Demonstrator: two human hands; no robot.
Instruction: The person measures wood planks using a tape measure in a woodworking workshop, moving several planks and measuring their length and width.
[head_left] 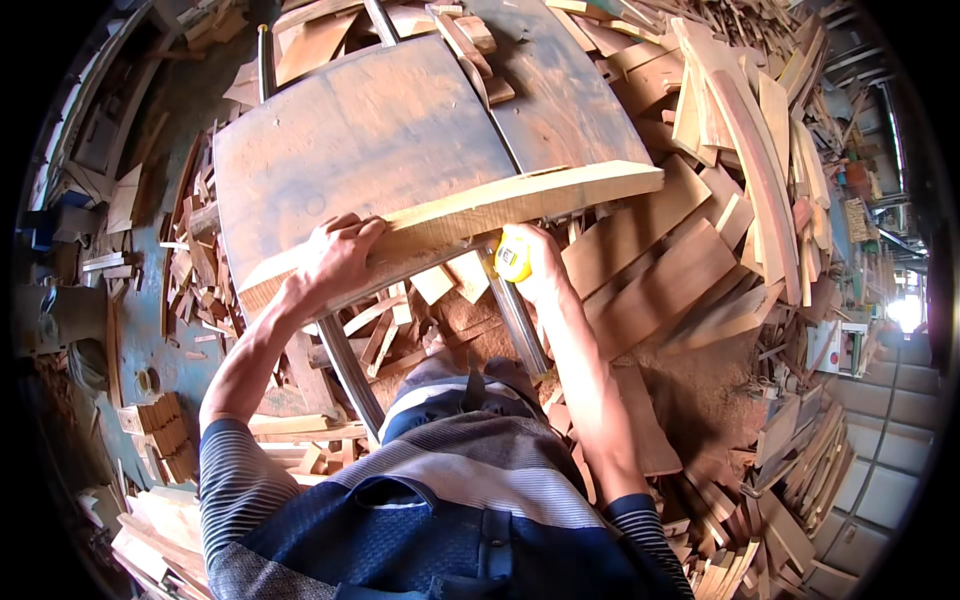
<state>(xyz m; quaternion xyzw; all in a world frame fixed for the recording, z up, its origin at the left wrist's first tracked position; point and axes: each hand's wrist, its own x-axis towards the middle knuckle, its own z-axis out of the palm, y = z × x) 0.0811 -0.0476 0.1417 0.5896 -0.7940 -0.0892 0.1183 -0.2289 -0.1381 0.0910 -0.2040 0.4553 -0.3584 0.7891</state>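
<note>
A long pale wooden plank [520,198] lies across the near edge of a saw table [350,130], its right end jutting past the table's side. Toward its left part, my left hand [338,262] grips the plank, fingers bent over the top. My right hand [540,262] is closed round a yellow tape measure [513,256] just below the plank's near edge. Whether any tape blade is drawn out, I cannot make out. A dark slot runs through the table top, behind the plank.
Two metal rails [352,375] extend from the table toward my legs. Offcuts and boards [660,270] are heaped at the right, with long curved slabs [750,150] standing among them. Small wood blocks [470,50] rest on the table's far part. Sawdust [700,390] covers floor at the right.
</note>
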